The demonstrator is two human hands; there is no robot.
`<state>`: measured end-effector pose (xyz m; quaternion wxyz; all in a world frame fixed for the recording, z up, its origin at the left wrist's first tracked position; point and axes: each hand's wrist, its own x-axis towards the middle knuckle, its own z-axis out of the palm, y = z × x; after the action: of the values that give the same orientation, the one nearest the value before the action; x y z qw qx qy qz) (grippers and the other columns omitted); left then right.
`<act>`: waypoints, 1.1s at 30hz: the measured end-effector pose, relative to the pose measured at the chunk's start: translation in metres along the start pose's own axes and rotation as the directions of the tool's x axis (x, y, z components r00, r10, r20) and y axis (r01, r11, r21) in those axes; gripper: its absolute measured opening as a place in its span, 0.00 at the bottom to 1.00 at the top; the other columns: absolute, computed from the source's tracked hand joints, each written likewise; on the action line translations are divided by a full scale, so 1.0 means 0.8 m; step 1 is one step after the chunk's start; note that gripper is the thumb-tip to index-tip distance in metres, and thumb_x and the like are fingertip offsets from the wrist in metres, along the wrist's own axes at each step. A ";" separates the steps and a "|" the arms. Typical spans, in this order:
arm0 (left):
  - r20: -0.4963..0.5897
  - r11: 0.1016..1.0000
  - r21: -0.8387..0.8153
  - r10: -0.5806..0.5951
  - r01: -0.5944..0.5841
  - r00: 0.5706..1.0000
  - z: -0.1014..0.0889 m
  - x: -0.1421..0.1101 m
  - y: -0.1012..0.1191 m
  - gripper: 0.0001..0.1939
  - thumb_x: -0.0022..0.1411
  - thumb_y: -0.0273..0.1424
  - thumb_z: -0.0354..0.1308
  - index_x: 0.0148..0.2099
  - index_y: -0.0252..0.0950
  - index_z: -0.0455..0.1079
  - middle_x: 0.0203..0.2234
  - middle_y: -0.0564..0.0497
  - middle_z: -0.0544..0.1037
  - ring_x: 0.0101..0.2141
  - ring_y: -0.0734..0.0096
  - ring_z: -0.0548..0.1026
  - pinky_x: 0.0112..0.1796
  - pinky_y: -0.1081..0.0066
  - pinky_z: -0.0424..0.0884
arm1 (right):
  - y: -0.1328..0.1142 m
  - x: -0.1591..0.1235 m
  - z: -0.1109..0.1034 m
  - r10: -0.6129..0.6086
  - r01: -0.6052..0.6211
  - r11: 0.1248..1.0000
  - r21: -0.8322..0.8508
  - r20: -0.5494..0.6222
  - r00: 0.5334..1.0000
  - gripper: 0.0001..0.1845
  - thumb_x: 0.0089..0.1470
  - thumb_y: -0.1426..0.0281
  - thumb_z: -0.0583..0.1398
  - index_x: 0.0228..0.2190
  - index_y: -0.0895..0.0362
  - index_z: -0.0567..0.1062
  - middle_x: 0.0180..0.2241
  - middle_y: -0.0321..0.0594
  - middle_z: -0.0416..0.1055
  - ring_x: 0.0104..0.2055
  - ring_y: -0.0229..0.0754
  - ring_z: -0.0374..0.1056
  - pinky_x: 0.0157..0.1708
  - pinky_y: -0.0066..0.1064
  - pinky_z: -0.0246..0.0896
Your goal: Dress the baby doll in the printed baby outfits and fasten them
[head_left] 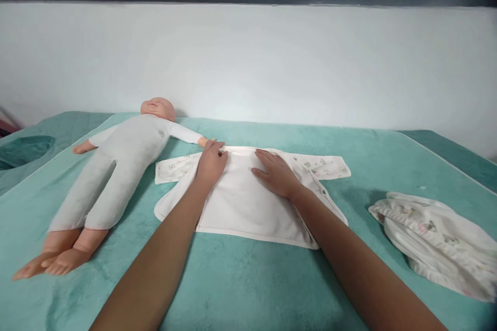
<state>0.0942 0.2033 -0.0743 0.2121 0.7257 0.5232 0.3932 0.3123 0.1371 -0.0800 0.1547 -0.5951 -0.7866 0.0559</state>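
Note:
A white baby shirt point(248, 207) lies spread out in front of me, its front panels opened to the sides and its printed sleeves stretched left and right. My left hand point(212, 164) is at the shirt's upper left by the neckline, fingers curled in toward the thumb on the fabric edge; the fingertips are partly hidden. On the upper right of the shirt rests my right hand point(277, 173), palm down with fingers spread. A doll point(128, 145) in a white body suit lies face up on the left, one of its hands just beyond my left hand.
A crumpled white printed baby garment point(435, 238) with gathered edges lies at the right. Everything rests on a green cloth-covered surface point(240, 284). A white wall point(248, 62) rises behind it, with a dark band above.

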 end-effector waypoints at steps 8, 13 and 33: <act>0.117 0.945 -0.264 -0.166 0.192 0.979 -0.011 0.010 -0.009 0.21 0.62 0.36 0.56 0.56 0.37 0.70 0.51 0.41 0.76 0.44 0.61 0.79 0.46 0.62 0.75 | 0.015 0.008 -0.012 0.233 -0.174 0.828 0.533 -0.044 0.972 0.26 0.58 0.56 0.56 0.55 0.52 0.72 0.59 0.42 0.68 0.60 0.50 0.64 0.60 0.44 0.58; 0.230 0.632 -0.712 -0.202 0.306 0.952 -0.035 -0.016 0.013 0.16 0.62 0.35 0.56 0.51 0.35 0.69 0.58 0.40 0.71 0.46 0.63 0.79 0.46 0.64 0.75 | 0.015 -0.003 -0.022 0.290 -0.133 0.748 0.650 -0.140 0.947 0.22 0.61 0.54 0.52 0.45 0.54 0.77 0.49 0.42 0.77 0.51 0.47 0.72 0.54 0.41 0.66; 0.198 0.731 -0.519 -0.402 0.443 0.894 -0.315 -0.041 -0.175 0.37 0.56 0.54 0.59 0.59 0.33 0.69 0.48 0.38 0.79 0.48 0.42 0.76 0.48 0.53 0.72 | -0.256 0.259 0.081 0.154 0.001 0.895 0.447 -0.311 0.938 0.35 0.64 0.57 0.47 0.64 0.67 0.53 0.68 0.57 0.48 0.70 0.53 0.43 0.67 0.47 0.40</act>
<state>-0.1931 0.1977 -0.0352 0.5144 0.5085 0.5306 0.4420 0.0538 0.2823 -0.0487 0.4156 -0.5763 -0.6906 0.1352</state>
